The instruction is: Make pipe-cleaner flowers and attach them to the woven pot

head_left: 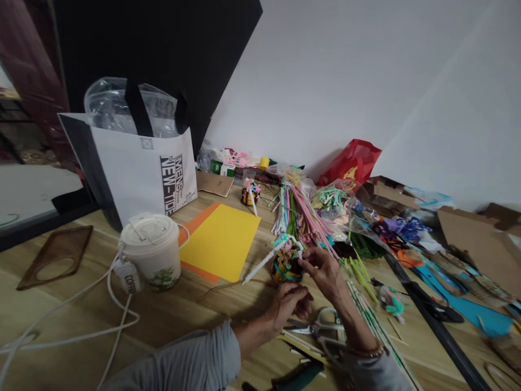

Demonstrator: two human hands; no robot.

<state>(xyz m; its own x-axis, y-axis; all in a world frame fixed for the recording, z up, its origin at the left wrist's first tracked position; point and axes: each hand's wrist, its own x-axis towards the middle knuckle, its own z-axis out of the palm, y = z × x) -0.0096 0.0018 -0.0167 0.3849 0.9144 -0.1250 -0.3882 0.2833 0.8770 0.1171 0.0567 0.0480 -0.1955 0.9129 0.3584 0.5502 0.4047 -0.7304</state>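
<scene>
A small decorated craft pot (287,269), dark with yellow and teal bands, stands on the wooden table. Fuzzy pipe-cleaner shapes cover its top, and a long white twisted pipe-cleaner strand (262,263) slants from it down to the left. My right hand (323,271) pinches a white pipe-cleaner end at the pot's right rim. Just in front of the pot is my left hand (291,304), its fingers loosely bent and apart, with nothing visible in them. Whether it touches the pot is hard to tell. White-handled scissors (325,324) lie beneath my wrists.
Bundled pipe cleaners (303,209) lie behind the pot, beside a similar small pot (250,193). Yellow paper (223,239), a lidded white cup (150,252) with cables and a white shopping bag (138,174) occupy the left. Pliers (299,376) lie in front; cardboard (476,244) is at right.
</scene>
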